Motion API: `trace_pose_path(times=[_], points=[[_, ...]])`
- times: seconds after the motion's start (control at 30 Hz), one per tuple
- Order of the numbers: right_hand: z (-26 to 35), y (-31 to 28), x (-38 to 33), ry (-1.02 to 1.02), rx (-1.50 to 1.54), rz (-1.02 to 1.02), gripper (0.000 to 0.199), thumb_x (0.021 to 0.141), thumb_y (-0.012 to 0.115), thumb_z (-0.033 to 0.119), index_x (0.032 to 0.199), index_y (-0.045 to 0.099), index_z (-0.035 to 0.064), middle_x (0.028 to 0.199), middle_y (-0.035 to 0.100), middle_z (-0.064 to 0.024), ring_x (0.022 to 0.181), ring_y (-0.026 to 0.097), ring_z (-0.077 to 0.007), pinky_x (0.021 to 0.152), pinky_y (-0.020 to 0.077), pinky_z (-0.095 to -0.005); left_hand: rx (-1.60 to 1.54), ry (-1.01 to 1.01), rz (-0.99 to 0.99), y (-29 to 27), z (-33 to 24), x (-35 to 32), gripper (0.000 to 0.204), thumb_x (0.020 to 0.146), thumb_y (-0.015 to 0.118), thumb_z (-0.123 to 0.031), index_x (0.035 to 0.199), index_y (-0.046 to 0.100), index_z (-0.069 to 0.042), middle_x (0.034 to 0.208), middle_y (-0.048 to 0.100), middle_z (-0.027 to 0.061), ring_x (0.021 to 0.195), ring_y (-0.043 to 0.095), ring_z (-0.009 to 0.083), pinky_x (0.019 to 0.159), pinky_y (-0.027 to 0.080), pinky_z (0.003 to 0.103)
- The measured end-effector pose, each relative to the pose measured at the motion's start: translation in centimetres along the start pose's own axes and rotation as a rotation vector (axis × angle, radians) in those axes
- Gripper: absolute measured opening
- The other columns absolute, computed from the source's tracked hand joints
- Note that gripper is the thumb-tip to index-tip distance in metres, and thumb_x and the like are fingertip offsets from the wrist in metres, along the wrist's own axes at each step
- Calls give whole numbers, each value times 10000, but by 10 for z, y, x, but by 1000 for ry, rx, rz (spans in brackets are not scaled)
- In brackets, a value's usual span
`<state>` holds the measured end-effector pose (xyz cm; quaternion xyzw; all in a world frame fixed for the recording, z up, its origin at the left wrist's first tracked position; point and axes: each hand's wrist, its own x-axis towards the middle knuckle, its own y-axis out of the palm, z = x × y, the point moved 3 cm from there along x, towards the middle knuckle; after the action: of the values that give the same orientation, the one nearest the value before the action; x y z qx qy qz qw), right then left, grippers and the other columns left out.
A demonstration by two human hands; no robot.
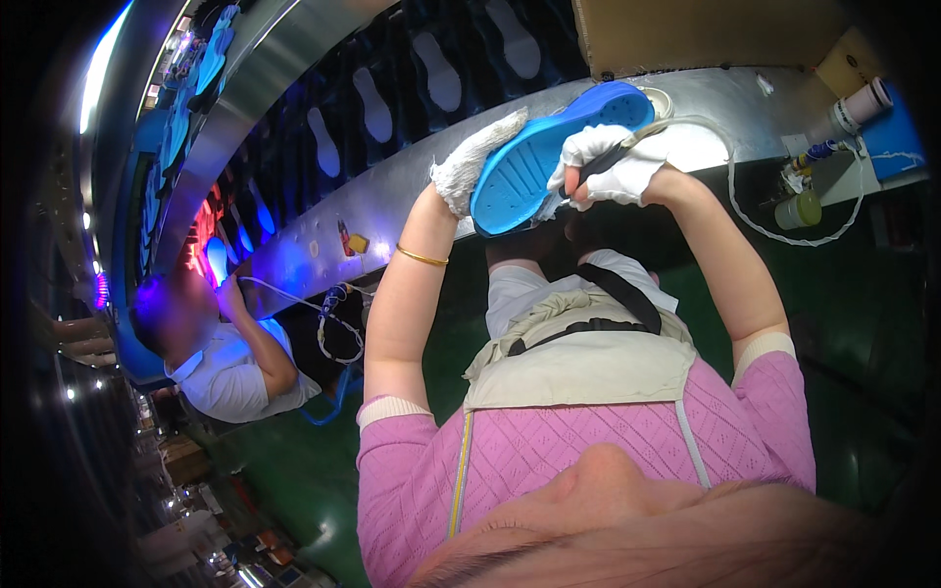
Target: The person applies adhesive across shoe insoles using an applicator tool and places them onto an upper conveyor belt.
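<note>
A bright blue shoe sole (518, 169), ridged and dotted with small holes toward its far end, is tilted over the bench edge. My left hand (482, 155), in a white knit glove, grips it along its left side. In my right hand (616, 169), also white-gloved but with bare fingertips, is a dark pen-like tool (608, 159). A clear hose (730, 162) trails from that tool to the right. The tool's tip is close to the sole's right edge; whether it touches cannot be made out.
Beyond the metal bench (392, 186), a dark conveyor carries several grey soles (437, 73). A round pale container (659, 102) stands behind the sole. Cardboard (696, 34) borders the far side. At left, a co-worker (240, 363) handles another blue sole (217, 259). A yellow sponge (359, 243) lies between us.
</note>
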<state>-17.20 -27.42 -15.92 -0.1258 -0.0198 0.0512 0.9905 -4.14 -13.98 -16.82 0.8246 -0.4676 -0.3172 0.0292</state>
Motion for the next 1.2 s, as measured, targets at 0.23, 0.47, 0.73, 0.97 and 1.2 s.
trace_pose_path(times=[0.23, 0.47, 0.73, 0.97, 1.2], points=[[14, -16, -12, -5, -223, -53, 118, 613, 668, 29, 718, 630, 67, 799, 631, -66, 812, 595, -202, 740, 464, -306, 19, 19, 35, 4, -5, -9, 438, 881, 543, -380, 1082, 589, 7, 960, 641, 144, 807, 648, 215, 703, 555, 324], [22, 14, -21, -52, 293, -351, 97, 757, 668, 10, 835, 612, 12, 797, 624, -61, 684, 586, -108, 642, 484, -233, -521, 269, 264, 10, 17, -17, 612, 911, 385, -490, 1265, 429, 6, 1155, 547, 223, 994, 586, 348, 849, 501, 443], [18, 61, -14, 89, 428, -153, 107, 771, 685, 80, 851, 634, 31, 743, 631, -61, 631, 590, -99, 611, 492, -229, -779, 513, 333, -5, 45, -20, 648, 872, 372, -546, 1256, 437, -28, 1174, 535, 179, 1013, 560, 324, 894, 464, 439], [47, 59, -4, -698, -236, -499, 155, 691, 705, -3, 806, 607, 34, 799, 612, -92, 685, 593, -203, 662, 477, -285, -800, 541, 199, -3, 54, -29, 565, 878, 401, -502, 1184, 499, -37, 1083, 585, 155, 971, 575, 272, 884, 464, 400], [17, 33, 6, -119, 267, -329, 123, 762, 698, 53, 868, 648, 15, 773, 640, -44, 705, 598, -94, 654, 494, -218, -762, 455, 191, -2, 57, -43, 706, 859, 396, -573, 1290, 398, -14, 1232, 492, 200, 1054, 534, 322, 922, 440, 444]])
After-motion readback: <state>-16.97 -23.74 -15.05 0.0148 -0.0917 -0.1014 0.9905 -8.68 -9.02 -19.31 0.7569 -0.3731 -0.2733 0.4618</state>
